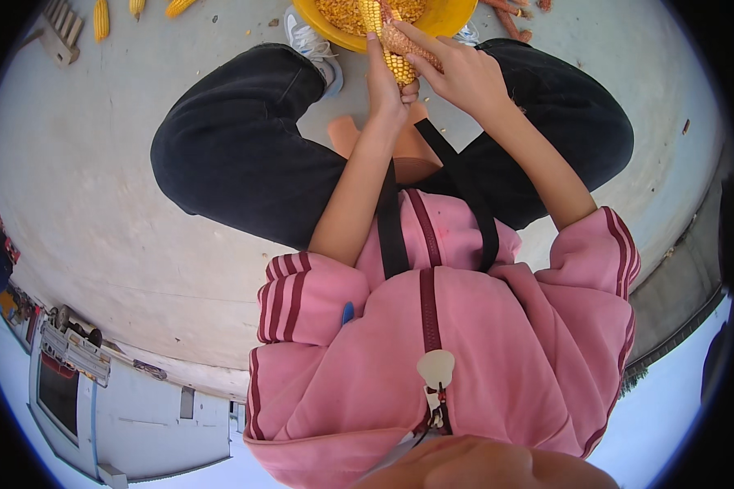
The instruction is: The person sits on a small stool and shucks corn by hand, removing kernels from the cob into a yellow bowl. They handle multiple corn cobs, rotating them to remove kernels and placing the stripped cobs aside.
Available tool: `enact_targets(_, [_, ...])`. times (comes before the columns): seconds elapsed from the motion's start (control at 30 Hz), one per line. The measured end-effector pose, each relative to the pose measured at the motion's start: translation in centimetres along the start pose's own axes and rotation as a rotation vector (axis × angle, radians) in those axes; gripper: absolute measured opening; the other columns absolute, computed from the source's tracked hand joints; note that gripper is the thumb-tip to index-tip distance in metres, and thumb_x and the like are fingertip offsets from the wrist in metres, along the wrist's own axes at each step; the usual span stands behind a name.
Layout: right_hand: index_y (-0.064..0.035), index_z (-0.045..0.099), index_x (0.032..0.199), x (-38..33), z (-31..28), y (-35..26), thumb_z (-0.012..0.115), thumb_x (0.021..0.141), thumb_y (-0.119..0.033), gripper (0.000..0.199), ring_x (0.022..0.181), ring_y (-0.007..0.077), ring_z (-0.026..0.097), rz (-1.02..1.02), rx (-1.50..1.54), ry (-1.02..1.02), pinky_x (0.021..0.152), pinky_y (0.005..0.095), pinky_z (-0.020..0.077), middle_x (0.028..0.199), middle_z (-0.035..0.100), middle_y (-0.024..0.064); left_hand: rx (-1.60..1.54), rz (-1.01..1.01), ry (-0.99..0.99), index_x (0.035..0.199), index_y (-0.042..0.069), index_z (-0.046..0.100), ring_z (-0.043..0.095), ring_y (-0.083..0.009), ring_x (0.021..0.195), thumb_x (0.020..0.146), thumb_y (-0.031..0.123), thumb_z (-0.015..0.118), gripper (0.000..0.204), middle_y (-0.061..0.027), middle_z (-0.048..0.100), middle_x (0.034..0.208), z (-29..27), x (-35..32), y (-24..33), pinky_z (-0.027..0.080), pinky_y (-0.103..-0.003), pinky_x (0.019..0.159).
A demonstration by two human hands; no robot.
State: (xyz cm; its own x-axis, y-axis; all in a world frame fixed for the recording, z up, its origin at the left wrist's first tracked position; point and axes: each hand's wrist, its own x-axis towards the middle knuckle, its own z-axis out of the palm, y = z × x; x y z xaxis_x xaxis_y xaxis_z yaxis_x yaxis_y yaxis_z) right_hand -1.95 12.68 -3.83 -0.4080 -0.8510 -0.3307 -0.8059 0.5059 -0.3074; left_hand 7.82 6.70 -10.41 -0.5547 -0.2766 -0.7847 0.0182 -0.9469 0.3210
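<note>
Above the near rim of a yellow basin (328, 31), my left hand (386, 81) is wrapped round an ear of corn (398, 68) with yellow kernels still on it. My right hand (467, 75) grips a bare, reddish corn cob (409, 42), its fingers stretched along the cob. The bare cob lies slantwise across the ear and touches it. Loose corn kernels (340, 15) fill the part of the basin that shows; its far side is cut off by the picture's edge.
Several whole ears of corn (100, 20) lie on the concrete floor at the far left, beside a slatted wooden piece (59, 34). Stripped cobs (507, 22) lie right of the basin. My bent legs and shoes (312, 45) flank it, with an orange-brown seat (412, 151) between them.
</note>
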Motion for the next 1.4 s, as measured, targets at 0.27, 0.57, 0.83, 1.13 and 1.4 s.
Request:
enact_targets(0.27, [-0.0216, 0.050, 0.125, 3.9, 0.3, 0.9, 0.051, 0.086, -0.037, 0.041, 0.071, 0.0312, 0.063, 0.061, 0.281, 0.197, 0.061, 0.0376, 0.0506, 0.080, 0.063, 0.0161, -0.071, -0.133, -0.017, 0.091, 0.007, 0.049, 0.028, -0.0062, 0.035, 0.082, 0.070, 0.030, 0.066, -0.0069, 0.046, 0.063, -0.4, 0.2, 0.7, 0.017, -0.018, 0.031])
enact_targets(0.57, [-0.0329, 0.051, 0.124, -0.6, -1.1, 0.3, 0.050, 0.086, -0.041, 0.039, 0.064, 0.0244, 0.064, -0.095, 0.136, 0.016, 0.056, 0.0335, 0.0520, 0.072, 0.063, 0.0069, -0.135, -0.141, 0.021, 0.090, 0.010, 0.049, 0.033, -0.0071, 0.038, 0.084, 0.069, 0.028, 0.063, -0.0018, 0.048, 0.063, 0.2, -0.3, 0.4, 0.020, -0.019, 0.033])
enact_targets(0.83, [-0.0331, 0.051, 0.123, 0.3, -2.7, -0.4, 0.051, 0.085, -0.038, 0.038, 0.063, 0.0243, 0.063, -0.175, -0.048, -0.102, 0.054, 0.0330, 0.0510, 0.071, 0.063, 0.0059, -0.060, -0.092, -0.043, 0.090, 0.011, 0.048, 0.032, -0.0062, 0.037, 0.088, 0.064, 0.026, 0.057, -0.0008, 0.048, 0.061, -0.6, -0.2, -0.1, 0.018, -0.019, 0.032])
enact_targets(1.13, [-0.0316, 0.048, 0.127, 0.9, -2.7, 2.8, 0.049, 0.087, -0.041, 0.041, 0.071, 0.0264, 0.064, 0.103, 0.334, 0.094, 0.061, 0.0355, 0.0513, 0.080, 0.065, 0.0103, -0.077, -0.152, -0.075, 0.093, 0.009, 0.049, 0.031, -0.0077, 0.038, 0.085, 0.061, 0.033, 0.055, -0.0071, 0.049, 0.064, -0.5, -0.4, 0.4, 0.019, -0.019, 0.032])
enact_targets(1.4, [-0.0108, 0.042, 0.130, 1.4, -2.9, 2.2, 0.048, 0.091, -0.029, 0.044, 0.086, 0.0342, 0.062, 0.103, 0.506, 0.071, 0.070, 0.0368, 0.0491, 0.095, 0.060, 0.0234, -0.187, -0.195, -0.108, 0.095, 0.009, 0.047, 0.034, -0.0089, 0.041, 0.085, 0.052, 0.039, 0.045, -0.0089, 0.050, 0.070, -0.9, -0.3, 0.0, 0.021, -0.019, 0.032])
